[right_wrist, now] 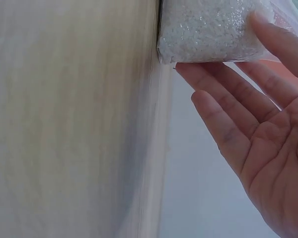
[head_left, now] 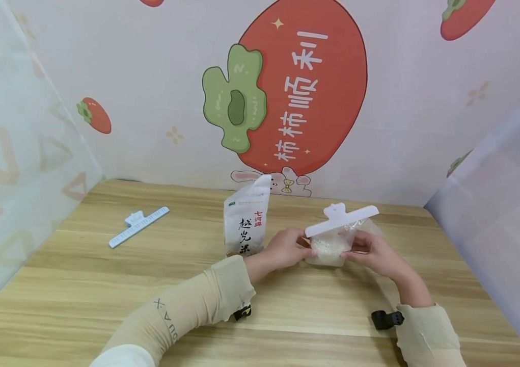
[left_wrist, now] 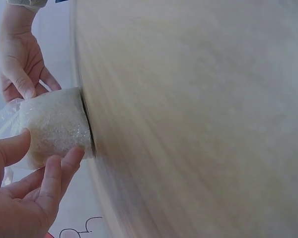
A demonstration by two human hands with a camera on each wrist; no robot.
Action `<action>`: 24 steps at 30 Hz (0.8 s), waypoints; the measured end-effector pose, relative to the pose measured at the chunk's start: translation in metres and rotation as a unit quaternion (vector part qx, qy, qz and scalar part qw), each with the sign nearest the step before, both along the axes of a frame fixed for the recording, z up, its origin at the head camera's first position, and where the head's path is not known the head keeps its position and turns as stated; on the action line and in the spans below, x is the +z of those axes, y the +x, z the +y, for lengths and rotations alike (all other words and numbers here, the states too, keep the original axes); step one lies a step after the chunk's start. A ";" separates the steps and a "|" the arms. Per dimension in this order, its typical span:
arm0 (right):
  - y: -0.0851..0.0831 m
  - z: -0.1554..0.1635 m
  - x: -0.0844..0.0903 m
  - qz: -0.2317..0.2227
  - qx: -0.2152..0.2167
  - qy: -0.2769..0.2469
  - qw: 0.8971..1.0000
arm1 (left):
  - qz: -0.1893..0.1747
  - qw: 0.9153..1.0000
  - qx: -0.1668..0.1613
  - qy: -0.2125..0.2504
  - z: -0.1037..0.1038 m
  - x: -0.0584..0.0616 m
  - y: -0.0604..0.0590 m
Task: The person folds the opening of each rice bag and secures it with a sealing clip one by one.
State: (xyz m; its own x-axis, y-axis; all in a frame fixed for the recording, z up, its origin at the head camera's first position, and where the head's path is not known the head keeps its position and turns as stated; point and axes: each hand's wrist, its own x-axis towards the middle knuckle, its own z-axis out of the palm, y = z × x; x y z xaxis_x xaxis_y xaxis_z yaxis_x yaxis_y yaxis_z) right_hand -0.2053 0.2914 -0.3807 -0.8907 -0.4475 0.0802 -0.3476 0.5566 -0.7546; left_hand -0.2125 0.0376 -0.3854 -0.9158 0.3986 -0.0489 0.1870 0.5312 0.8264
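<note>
A clear plastic bag of rice [head_left: 326, 253] stands on the table right of centre, a white sealing clip [head_left: 342, 220] lying slantwise across its top. My left hand [head_left: 284, 250] holds the bag's left side between thumb and fingers. On the opposite side my right hand [head_left: 376, 256] grips it, thumb toward the front and fingers behind. The left wrist view shows both hands about the bag [left_wrist: 59, 124], its base at the tabletop. Up close in the right wrist view, white grains fill the lower bag [right_wrist: 208, 29], with the right thumb pressed against it.
A white printed rice package [head_left: 246, 219] stands just behind the left forearm. Farther left lies a pale blue sealing clip [head_left: 139, 226] on the wooden table [head_left: 104, 285]. Patterned cloth walls [head_left: 149, 61] enclose the back and sides.
</note>
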 end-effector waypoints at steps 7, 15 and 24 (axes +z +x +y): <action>0.001 0.000 0.003 0.011 -0.004 0.034 0.999 | -0.012 1.000 -0.019 -0.004 -0.007 -0.001 -0.002; 0.014 0.001 0.027 0.010 0.044 0.056 0.997 | -0.046 0.998 -0.033 0.035 -0.031 0.012 0.015; 0.039 0.005 0.056 -0.045 0.100 0.119 0.987 | 0.012 0.995 -0.085 0.057 -0.082 0.040 0.052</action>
State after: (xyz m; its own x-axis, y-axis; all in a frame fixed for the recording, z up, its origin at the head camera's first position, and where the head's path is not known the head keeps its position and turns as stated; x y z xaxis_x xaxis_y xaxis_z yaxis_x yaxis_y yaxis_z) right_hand -0.1660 0.2967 -0.3244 -0.7808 -0.6125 -0.1237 -0.4072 0.6489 -0.6428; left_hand -0.1608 -0.0445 -0.3452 -0.8348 0.5499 0.0262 0.2865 0.3935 0.8735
